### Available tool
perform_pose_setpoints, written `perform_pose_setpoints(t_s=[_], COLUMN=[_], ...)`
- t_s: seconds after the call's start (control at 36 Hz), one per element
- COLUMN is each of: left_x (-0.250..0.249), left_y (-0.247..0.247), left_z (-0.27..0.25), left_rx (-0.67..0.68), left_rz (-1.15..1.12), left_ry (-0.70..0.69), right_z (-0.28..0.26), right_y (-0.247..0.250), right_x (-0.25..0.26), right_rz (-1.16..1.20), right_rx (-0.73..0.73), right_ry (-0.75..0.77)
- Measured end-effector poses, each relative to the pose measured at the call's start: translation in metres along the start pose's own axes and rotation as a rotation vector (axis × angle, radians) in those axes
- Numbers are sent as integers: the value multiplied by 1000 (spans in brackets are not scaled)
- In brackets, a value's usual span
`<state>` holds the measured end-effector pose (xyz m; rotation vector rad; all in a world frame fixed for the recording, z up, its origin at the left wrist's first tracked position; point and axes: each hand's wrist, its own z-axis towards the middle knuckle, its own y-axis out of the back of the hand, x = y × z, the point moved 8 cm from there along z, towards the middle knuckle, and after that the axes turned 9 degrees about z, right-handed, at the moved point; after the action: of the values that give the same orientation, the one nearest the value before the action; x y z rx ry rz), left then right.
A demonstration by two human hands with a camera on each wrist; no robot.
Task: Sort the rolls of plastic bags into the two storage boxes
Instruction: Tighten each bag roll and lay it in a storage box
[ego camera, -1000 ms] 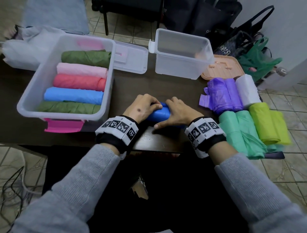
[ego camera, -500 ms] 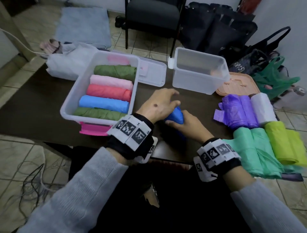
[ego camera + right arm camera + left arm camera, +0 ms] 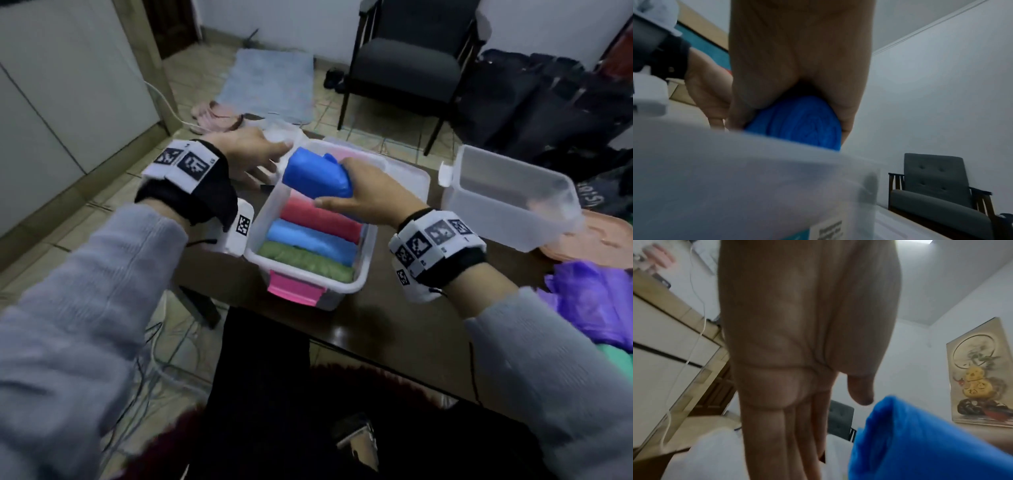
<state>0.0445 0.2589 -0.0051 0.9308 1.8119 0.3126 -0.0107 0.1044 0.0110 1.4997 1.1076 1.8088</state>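
My right hand [image 3: 356, 192] grips a dark blue roll [image 3: 317, 176] of plastic bags and holds it in the air above the left storage box [image 3: 368, 255]. That box has a pink latch and holds red, light blue and green rolls [image 3: 308, 265]. In the right wrist view the blue roll [image 3: 797, 123] sits in my palm just above the box's rim [image 3: 756, 170]. My left hand [image 3: 253, 154] hovers with straight fingers at the box's far left corner, holding nothing. The left wrist view shows those fingers [image 3: 789, 431] stretched out beside the blue roll [image 3: 920, 443]. A second clear box [image 3: 513, 198] stands at the right with nothing visible inside.
A clear lid [image 3: 407, 178] lies between the boxes, and a peach lid [image 3: 603, 246] sits behind the right box. Purple [image 3: 596, 301] and green rolls lie at the table's right edge. A dark chair [image 3: 407, 65] and black bags stand beyond the table.
My right hand lifted the dark blue roll off the table and carried it left, over the filled box. My left hand let go of it and moved to the box's far left corner.
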Motion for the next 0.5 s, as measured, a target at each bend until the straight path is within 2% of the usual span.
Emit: perform_pose_setpoints(t_s=[0.11,0.19,0.33,0.5], left_x=[13,13,10,12], left_y=[-15,-16,-19,-21], left_z=[2,3,12,23], left_rx=[177,219,206,168], left_rz=[-56,-41,122,187], left_ry=[82,68,39,92], right_z=[12,17,25,33], right_y=[-20,-24,-25,-27], right_x=[-8,-9,-12,-12], right_rz=[-59,-87,-289,-351], right_rx=[99,121,101,80], right_ry=[-17,-5,-10,-19])
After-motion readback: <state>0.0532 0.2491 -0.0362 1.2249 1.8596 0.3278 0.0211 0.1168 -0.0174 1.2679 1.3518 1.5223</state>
